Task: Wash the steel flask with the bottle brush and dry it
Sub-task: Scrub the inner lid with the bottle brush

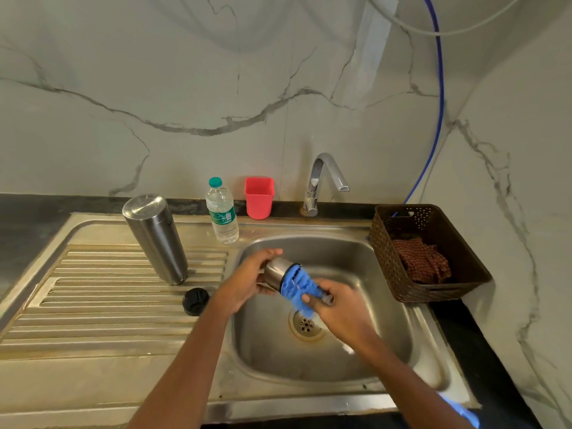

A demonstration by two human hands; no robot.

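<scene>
Scrubbing looks in hand: left hand [244, 281] grips a steel cup [276, 274] over the sink [365, 261], right hand [339, 308] grips the bottle brush [298, 287] at its mouth. Beyond the left hand stands the steel flask [154, 239]. Rinsing likely comes next.

Readable text: none; no word, brand or number can be made out anywhere in the head view.
Water bottle [222, 212]: clear plastic with a teal cap, standing on the sink's rim near the back wall; it is the only thing that carries a printed label.
Bottle label [220, 217]: a green and white band round the middle of the bottle, with lines of fine print and a small pale panel, all too small and blurred to read.
Brand on the label: cannot tell.
Black cap [195, 301]: lies on the drainboard; there are lighter marks on its top, too small to tell whether they are lettering.
</scene>
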